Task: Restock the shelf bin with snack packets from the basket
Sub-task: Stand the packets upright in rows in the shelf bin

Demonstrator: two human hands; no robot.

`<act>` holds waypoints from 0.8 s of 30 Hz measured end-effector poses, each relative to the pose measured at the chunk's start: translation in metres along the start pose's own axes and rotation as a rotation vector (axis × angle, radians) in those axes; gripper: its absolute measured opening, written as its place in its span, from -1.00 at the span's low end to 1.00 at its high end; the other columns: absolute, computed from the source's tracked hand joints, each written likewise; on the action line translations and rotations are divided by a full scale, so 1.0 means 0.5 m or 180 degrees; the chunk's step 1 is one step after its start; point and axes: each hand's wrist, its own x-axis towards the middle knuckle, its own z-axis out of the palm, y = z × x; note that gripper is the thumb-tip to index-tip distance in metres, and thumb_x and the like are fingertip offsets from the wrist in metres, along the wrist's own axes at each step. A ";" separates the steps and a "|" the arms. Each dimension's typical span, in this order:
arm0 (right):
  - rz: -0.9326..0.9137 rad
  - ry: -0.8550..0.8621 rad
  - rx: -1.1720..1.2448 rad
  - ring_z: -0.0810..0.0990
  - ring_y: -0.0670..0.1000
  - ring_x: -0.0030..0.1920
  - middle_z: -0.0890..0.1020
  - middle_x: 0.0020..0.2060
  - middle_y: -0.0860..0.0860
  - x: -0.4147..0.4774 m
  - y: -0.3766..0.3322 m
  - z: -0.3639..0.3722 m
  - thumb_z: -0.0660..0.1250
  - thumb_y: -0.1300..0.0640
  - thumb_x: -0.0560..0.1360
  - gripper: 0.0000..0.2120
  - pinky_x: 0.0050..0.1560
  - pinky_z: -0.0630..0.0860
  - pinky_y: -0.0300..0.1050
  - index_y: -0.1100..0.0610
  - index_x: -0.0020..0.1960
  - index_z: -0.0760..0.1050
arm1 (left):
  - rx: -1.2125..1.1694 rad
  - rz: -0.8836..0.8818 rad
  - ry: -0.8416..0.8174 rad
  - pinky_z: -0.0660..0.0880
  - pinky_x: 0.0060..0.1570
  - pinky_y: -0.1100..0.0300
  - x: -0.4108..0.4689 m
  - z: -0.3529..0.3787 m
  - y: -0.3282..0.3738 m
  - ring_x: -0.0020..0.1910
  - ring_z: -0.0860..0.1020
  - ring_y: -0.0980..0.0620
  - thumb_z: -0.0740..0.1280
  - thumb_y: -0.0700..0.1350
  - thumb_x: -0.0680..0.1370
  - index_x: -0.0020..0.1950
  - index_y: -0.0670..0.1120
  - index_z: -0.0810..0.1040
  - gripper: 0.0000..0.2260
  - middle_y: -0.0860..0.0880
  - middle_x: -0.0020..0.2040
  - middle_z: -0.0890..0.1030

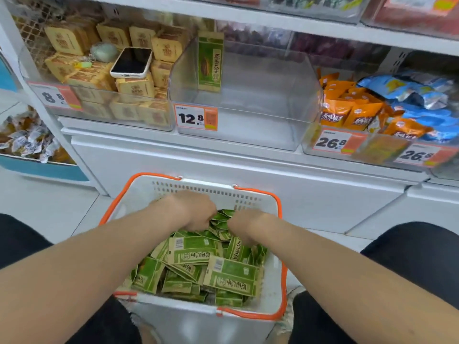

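A white basket [198, 188] with orange handles sits on the floor between my knees, filled with several green snack packets [196, 254]. My left hand [192, 212] and my right hand [246, 223] are both down in the far end of the pile, fingers curled around packets between them. Above, the clear shelf bin [248, 115] with the 12.8 price tag holds a single green packet [210, 62] standing upright against its left wall.
The bin to the left holds tan boxes with a phone [131, 62] lying on top. On the right, a bin [372, 112] holds orange and blue bags. A white cabinet front runs below the shelf, directly behind the basket.
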 end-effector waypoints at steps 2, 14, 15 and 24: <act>-0.0144 -0.0062 0.0142 0.63 0.11 -0.03 0.60 -0.06 0.04 0.016 -0.018 0.034 0.42 0.23 0.54 -0.78 -0.18 0.55 -0.04 0.17 0.18 0.56 | 0.0150 -0.0079 -0.0100 0.56 -0.11 0.02 0.006 0.018 -0.006 -0.11 0.57 -0.09 0.18 -0.12 0.67 0.10 -0.07 0.54 -0.85 -0.04 -0.06 0.56; -0.0415 -0.0281 0.0269 0.51 -0.03 -0.20 0.50 -0.05 0.01 0.038 -0.086 0.115 0.35 0.33 0.57 -0.45 -0.30 0.45 -0.18 0.23 0.53 0.33 | 0.0174 -0.0148 -0.0176 0.39 -0.36 0.13 0.028 0.032 0.012 -0.26 0.52 0.01 0.18 -0.16 0.65 0.12 -0.11 0.58 -0.81 -0.01 -0.14 0.52; -0.0404 -0.0336 0.0264 0.56 0.01 -0.13 0.54 0.02 0.03 0.038 -0.085 0.113 0.34 0.31 0.58 -0.47 -0.23 0.51 -0.15 0.22 0.52 0.33 | 0.0168 -0.0142 -0.0182 0.38 -0.36 0.13 0.029 0.033 0.015 -0.24 0.53 -0.01 0.18 -0.16 0.65 0.13 -0.10 0.59 -0.80 -0.02 -0.12 0.54; -0.0643 -0.0312 0.0327 0.52 0.07 -0.07 0.41 -0.20 -0.03 0.033 -0.083 0.127 0.32 0.29 0.62 -0.72 -0.24 0.43 -0.16 0.26 0.32 0.48 | 0.0140 -0.0033 -0.0219 0.58 -0.15 0.05 0.029 0.046 0.016 -0.08 0.62 -0.08 0.18 -0.19 0.65 0.27 -0.07 0.57 -0.74 -0.06 0.05 0.61</act>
